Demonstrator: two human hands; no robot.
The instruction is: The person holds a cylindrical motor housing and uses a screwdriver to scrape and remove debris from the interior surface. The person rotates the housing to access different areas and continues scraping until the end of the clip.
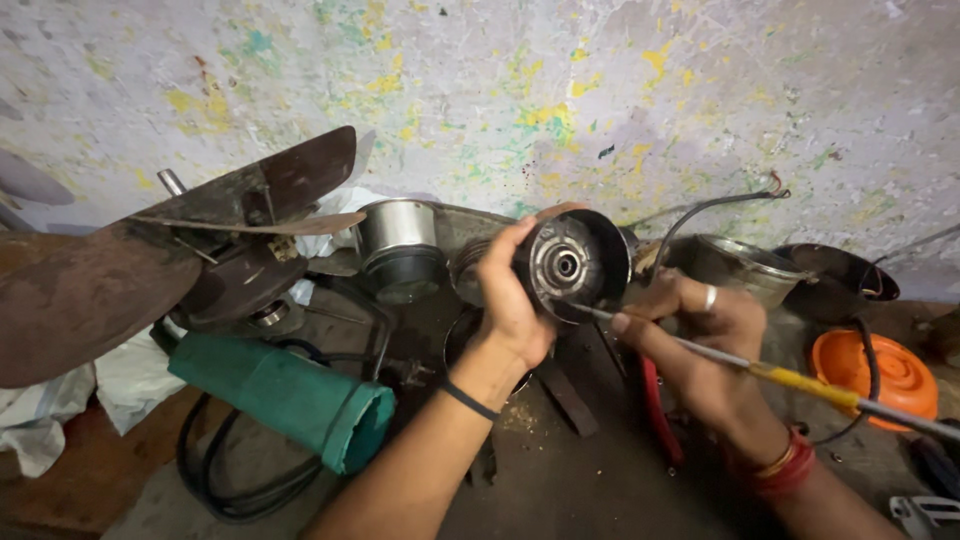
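Fingers of the left hand (512,290) wrap round a dark round motor housing (575,262), holding it up off the bench with its open face turned toward the camera; a shiny bearing and ring sit at its centre. The right hand (700,330) is closed on a thin metal rod with a yellow band (760,370), index finger stretched along it, and the rod's tip touches the lower rim of the housing. A ring sits on one right finger, red and gold bangles on that wrist, a dark band on the left wrist.

Just behind the hands stands a steel can (400,235) on a dark base; what it holds cannot be made out. To the right are a dented metal bowl (745,265) and a dark pan (840,275), their insides not clear from here, with black wires (700,215) looping over them. An orange plastic lid (880,370) lies further right on the grimy bench (560,470).

To the left lie a green cylindrical sleeve (285,395), open at its near end, a black cable (215,480), rusty fan blades (120,270) and white cloth (40,410). A paint-flecked wall (500,90) rises behind
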